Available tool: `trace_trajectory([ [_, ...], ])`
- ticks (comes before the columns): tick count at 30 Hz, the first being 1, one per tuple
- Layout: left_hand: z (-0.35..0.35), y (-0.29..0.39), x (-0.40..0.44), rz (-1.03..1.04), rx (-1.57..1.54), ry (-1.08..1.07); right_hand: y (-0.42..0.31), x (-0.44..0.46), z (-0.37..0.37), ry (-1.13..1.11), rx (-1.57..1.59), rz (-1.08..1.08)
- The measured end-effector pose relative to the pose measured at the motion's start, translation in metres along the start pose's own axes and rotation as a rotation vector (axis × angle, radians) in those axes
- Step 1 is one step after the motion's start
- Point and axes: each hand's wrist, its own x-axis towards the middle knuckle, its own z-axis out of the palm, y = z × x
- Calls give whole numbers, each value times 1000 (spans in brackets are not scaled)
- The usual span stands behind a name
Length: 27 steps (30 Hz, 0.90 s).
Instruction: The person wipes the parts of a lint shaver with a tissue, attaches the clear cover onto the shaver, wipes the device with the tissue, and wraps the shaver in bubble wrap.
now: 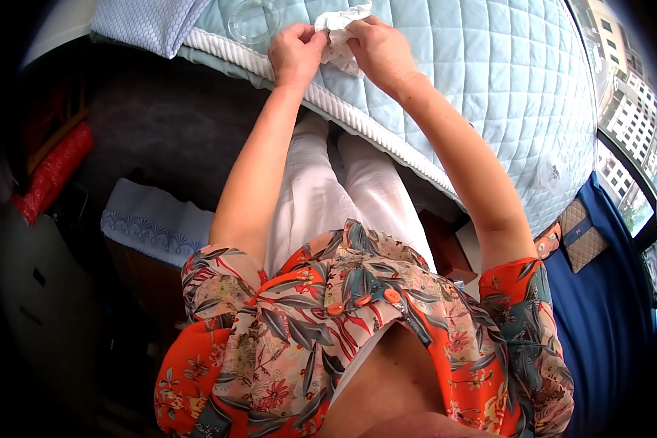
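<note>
Both my hands hold a crumpled, thin white sheet (pixel 333 22) over the light blue quilted cover (pixel 489 80); whether it is tissue or cloth I cannot tell. My left hand (pixel 297 55) pinches its left edge between thumb and fingers. On the other side, my right hand (pixel 384 55) is closed on its right part, the fingertips partly hidden by the folds. A loose end of the sheet hangs below, between the hands. Just left of my left hand lies a clear round dish or lid (pixel 253 20) on the cover.
The cover ends in a white ribbed edge (pixel 387 146) in front of my legs. A clear plastic piece (pixel 554 174) lies to the right. Beside the window are a blue cloth (pixel 598 314) and a brown quilted item (pixel 582 237). A stool with a pale blue cloth (pixel 153 219) stands left.
</note>
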Motion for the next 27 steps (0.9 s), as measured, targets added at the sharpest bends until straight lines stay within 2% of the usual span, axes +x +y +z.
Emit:
trace_trajectory([
  [3,5,-4,-8,249,72,109,9,2,11,-14,-76,76],
  [7,21,-8,-20,665,157,119,14,8,19,-55,-106,136],
  [9,27,-8,-23,703,179,90,17,11,20,-67,-88,139],
  [12,29,-9,-36,756,241,-10,27,17,12,-199,-50,185],
  [14,30,-7,-48,786,285,-43,36,16,10,-217,13,120],
  [15,27,-7,-51,772,310,-140,37,17,7,-240,56,112],
  [17,35,-15,-45,829,392,-45,38,19,2,-314,151,136],
  [18,35,-13,-42,856,435,2,39,18,3,-287,174,106],
  [20,32,-10,-31,792,385,-48,42,15,4,-235,223,48],
  [23,28,4,-16,698,293,-94,51,10,-6,-344,388,18],
  [24,26,9,-12,667,260,-104,51,8,-6,-315,414,44],
  [25,23,13,-9,738,382,-69,51,5,-6,-285,439,70],
  [27,20,16,2,746,381,-121,48,-1,-5,-214,467,136],
])
